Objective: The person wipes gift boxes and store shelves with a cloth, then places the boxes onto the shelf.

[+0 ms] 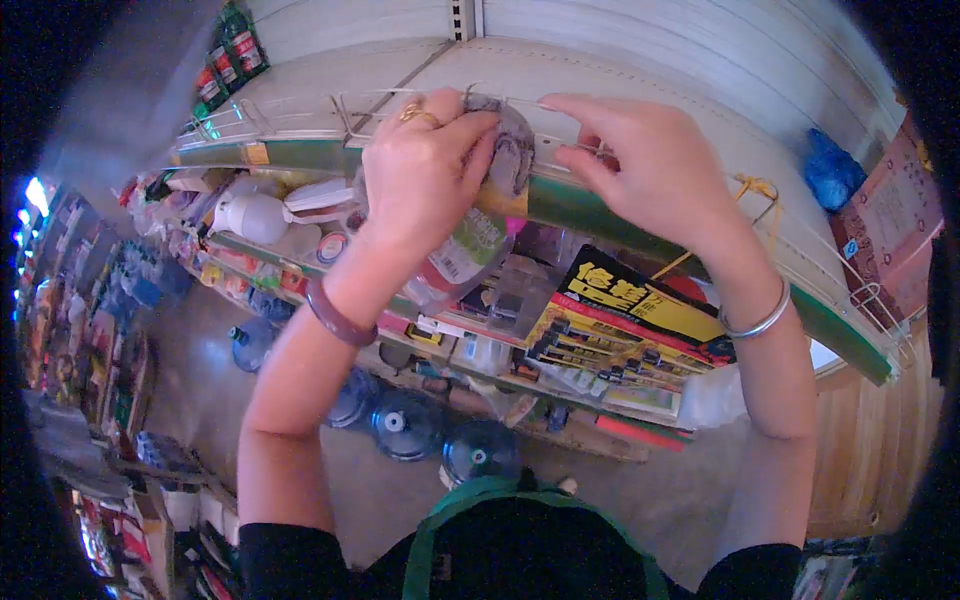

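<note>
My left hand (428,165) is closed at the front edge of the top shelf, its thumb and fingers pinched against a crumpled grey cloth (512,150). The cloth hangs over the wire guard rail (575,142) along that edge. To the right, my right hand (645,160) reaches over the same rail, thumb and forefinger apart with a gap between them. Whether its curled fingers touch the wire is hidden. Below the cloth hangs a clear plastic package with a green label (470,250).
Green-and-red bottles (232,60) stand at the top shelf's far left. A blue plastic bag (832,170) and a pink box (890,205) sit at its right. A black-and-yellow card (625,310) hangs below the shelf. Large blue water jugs (408,425) stand on the floor.
</note>
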Demonstrator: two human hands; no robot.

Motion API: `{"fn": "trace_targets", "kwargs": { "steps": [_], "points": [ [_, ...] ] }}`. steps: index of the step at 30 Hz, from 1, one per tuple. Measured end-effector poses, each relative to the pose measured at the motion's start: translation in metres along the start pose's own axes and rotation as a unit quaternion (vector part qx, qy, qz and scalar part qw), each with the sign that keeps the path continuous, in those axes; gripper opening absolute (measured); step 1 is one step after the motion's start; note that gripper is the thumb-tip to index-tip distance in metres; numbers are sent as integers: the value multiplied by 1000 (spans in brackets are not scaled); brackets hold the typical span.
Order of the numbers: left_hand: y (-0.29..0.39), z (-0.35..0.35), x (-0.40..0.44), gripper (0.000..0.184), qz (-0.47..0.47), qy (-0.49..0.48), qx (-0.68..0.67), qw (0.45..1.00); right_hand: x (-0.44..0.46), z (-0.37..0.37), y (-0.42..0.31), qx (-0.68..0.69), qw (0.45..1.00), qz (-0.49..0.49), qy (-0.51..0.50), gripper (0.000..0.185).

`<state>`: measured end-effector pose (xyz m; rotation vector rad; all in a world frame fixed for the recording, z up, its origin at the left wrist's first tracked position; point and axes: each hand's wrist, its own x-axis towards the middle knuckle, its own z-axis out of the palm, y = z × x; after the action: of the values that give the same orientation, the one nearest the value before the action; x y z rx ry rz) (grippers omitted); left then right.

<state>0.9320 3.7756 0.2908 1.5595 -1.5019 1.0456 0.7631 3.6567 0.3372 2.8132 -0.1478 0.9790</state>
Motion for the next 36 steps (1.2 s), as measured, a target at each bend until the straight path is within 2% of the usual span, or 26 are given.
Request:
{"fn": "trace_targets", "kwargs": {
  "steps": [3, 6, 9, 12, 15, 18, 21, 24, 27, 30, 34, 36],
  "points": [
    [-12, -11, 9, 6, 208, -8, 180, 961, -3, -3, 2, -9, 1000, 5, -16, 37],
    [-9, -24, 16, 10, 286, -45, 218, 932, -4, -5, 3, -5, 1000, 1, -13, 37],
    [-4, -28, 15, 11, 295, -80, 249, 919, -5, -3, 5, -8, 1000, -16, 6, 36],
    [-6, -15, 6, 12, 204, -46, 168, 963, -3, -4, 4, 9, 1000, -6, -8, 36],
    [-9, -15, -4, 17, 164, -13, 114, 980, -3, -4, 3, 13, 1000, -12, -2, 35],
    [-16, -25, -5, 20, 192, -20, 208, 959, -3, -4, 5, -2, 1000, -15, -5, 35],
    [-20, -28, -7, 19, 242, -40, 222, 944, -5, -4, 6, -11, 1000, -28, 5, 35],
    [-27, -38, -8, 18, 250, -59, 203, 945, -5, -4, 7, -10, 999, -37, 22, 35],
    [-46, -44, -17, 21, 173, -27, 224, 959, -5, -1, 7, -6, 999, -32, 28, 34],
    [-37, -46, -15, 26, 139, 23, 186, 972, -3, -3, 3, -10, 1000, -13, -1, 34],
    [0, -24, 3, 27, 245, -5, 164, 956, -2, -4, 1, -11, 1000, -15, 3, 35],
    [1, -17, 8, 27, 236, -15, 189, 953, -2, -5, 2, -13, 1000, -14, 11, 36]
  ]
}}
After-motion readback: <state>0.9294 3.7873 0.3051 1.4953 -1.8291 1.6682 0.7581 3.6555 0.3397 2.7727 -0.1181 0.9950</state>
